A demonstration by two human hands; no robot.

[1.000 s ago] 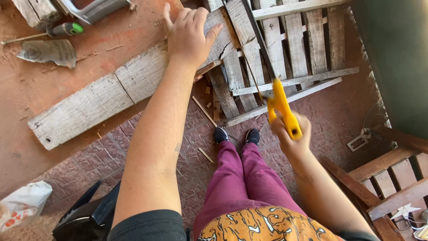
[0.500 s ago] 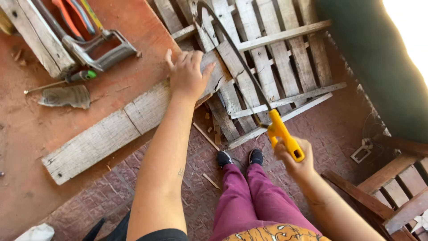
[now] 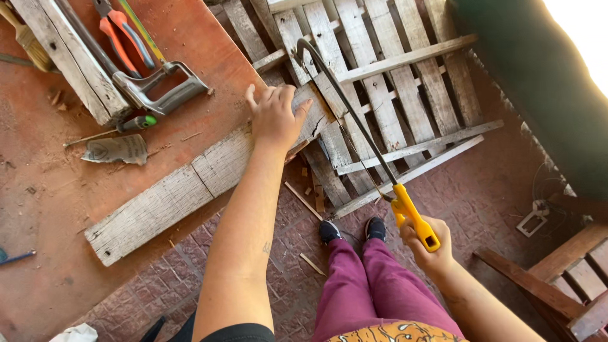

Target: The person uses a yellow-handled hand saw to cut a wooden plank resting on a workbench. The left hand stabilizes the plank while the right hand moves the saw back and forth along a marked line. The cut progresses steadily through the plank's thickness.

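My left hand [image 3: 273, 116] presses flat on the far end of a weathered grey plank [image 3: 190, 183] that lies slanted across the red-brown tabletop [image 3: 44, 209], its end jutting past the edge. My right hand [image 3: 430, 244] is shut on the yellow handle of a hacksaw [image 3: 354, 126]. The saw's dark frame reaches up and left, its tip close to the plank end beside my left fingers. Whether the blade touches the wood I cannot tell.
On the table lie a second plank [image 3: 69, 60], orange-handled pliers [image 3: 120, 35], a grey saw handle [image 3: 158, 88], a green-handled tool [image 3: 120, 126], a trowel [image 3: 117, 150] and a brush [image 3: 28, 41]. A wooden pallet [image 3: 386, 101] lies on the brick floor, another pallet [image 3: 570, 272] at right.
The view has shifted so more of the tabletop tools show. My right hand has lowered and the hacksaw now stretches toward the plank end; my left hand stays on the plank.
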